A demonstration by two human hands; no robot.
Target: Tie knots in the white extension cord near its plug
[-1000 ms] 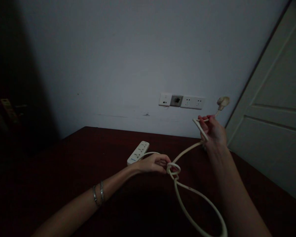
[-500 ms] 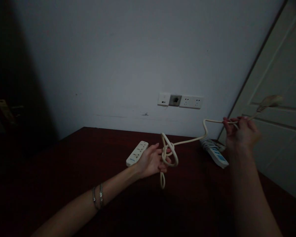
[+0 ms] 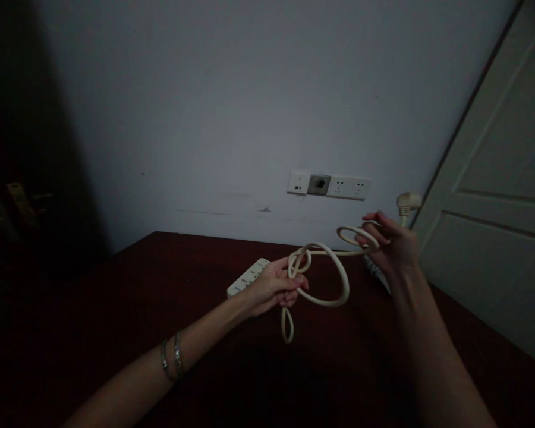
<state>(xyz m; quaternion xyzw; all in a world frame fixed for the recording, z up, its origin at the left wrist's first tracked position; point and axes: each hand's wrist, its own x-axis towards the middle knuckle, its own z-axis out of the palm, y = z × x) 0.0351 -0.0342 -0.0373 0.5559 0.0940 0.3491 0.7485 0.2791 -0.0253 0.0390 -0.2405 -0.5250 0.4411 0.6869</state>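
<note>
A white cord (image 3: 346, 288), looped and tangled, stretches between a person's two hands above a dark red table (image 3: 196, 255). The left hand (image 3: 274, 286) grips the tangle, thumb pressed across it; a wide loop opens just to the right of the fingers, and a small one dangles below them. The right hand (image 3: 395, 238), raised higher and nearer the table's back edge, holds the cord between bent fingers, a smaller coil beside the fingertips. The cord's plug (image 3: 409, 201) rises just above that hand.

Behind the left hand, a white power strip (image 3: 245, 280) lies slanted on the tabletop, well in from the back left corner, partly covered by the hand. Another pale object (image 3: 377, 273), mostly hidden by the right wrist, rests near the back edge. Beyond, a row of wall sockets (image 3: 348, 187) is set in a pale, scuffed wall (image 3: 205, 119), with a panelled door (image 3: 494, 238) at right, in dim light.
</note>
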